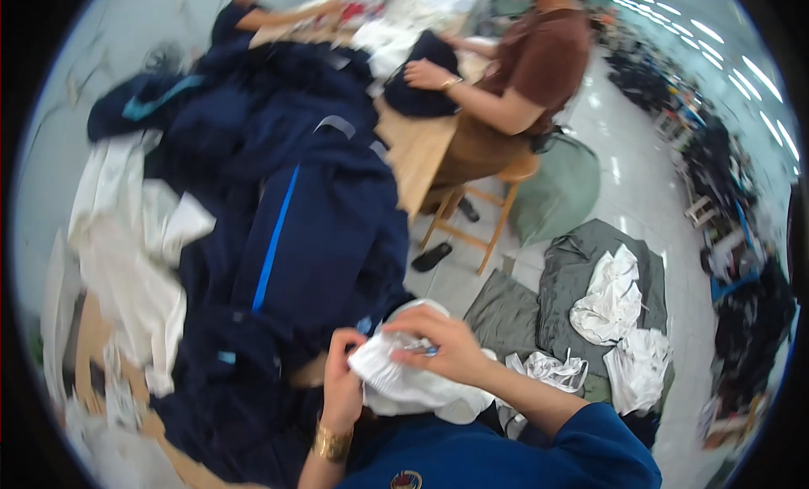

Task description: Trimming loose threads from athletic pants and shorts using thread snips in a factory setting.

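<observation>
A crumpled white cloth (404,379) is being held between both hands, just in front of the navy garment with the blue stripe (312,228) that is lying on the wooden table (417,152). The left hand (341,379) is being pressed against the cloth's left end, fingers closed on its edge; a gold bracelet (331,443) is being worn at that wrist. The right hand (442,341) is being laid over the cloth's top from the right, fingers curled down and gripping it. The cloth is bunched, so its facing cannot be told; its long axis is running roughly left to right, from the left hand down toward the right forearm, slightly lower at the right end.

Left of the navy garment, white fabric (126,253) is being kept in a loose heap. Beyond the garment's far end, a dark item (421,80) is being handled by a seated person in a brown shirt (539,59). Right of the garment, on the floor, grey sheeting (573,270) is bearing white bundles (611,299).
</observation>
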The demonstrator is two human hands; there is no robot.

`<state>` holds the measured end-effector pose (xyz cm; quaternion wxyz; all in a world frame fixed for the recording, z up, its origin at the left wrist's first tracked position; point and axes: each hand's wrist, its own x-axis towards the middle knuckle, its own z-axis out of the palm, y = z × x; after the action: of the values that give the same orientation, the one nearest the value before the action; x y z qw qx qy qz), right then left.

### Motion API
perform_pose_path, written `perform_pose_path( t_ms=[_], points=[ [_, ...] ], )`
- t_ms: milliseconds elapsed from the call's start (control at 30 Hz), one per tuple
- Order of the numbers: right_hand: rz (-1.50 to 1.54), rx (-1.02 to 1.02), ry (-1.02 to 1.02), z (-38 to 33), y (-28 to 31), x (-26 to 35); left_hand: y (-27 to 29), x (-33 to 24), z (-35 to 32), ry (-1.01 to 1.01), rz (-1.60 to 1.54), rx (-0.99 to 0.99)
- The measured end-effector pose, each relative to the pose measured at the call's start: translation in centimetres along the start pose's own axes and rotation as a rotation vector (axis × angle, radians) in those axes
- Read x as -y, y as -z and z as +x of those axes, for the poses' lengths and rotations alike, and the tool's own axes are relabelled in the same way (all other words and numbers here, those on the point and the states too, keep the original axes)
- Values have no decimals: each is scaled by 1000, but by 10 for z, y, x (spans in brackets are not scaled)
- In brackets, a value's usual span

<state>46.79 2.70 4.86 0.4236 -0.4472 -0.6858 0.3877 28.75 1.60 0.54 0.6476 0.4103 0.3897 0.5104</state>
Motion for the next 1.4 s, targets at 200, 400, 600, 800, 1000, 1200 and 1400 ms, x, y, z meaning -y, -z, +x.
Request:
perform_pose_path(
  t_ms=[200, 400, 600, 800, 1000, 1200, 1400],
  points=[
    [-60, 205, -137, -3, 3, -27, -8, 6, 6, 32, 101, -75],
    [-104, -160, -75, -13, -4, -26, 5, 21, 1, -109, 602, -182],
    [-60, -166, -44, -14, -6, -27, -13, 24, -4, 276, -339, 43],
    [-161, -126, -1, -5, 12, -25, -29, 10, 5, 179, -225, -137],
    [-242, -20, 27, -7, 40, -18, -30, -3, 2, 185, -143, -101],
    [-429, 121, 36, -9, 50, -11, -32, -3, 0, 191, -84, -54],
    [-476, 22, 113, -9, 46, -15, -30, -4, -1, 198, -24, -21]
  ],
)
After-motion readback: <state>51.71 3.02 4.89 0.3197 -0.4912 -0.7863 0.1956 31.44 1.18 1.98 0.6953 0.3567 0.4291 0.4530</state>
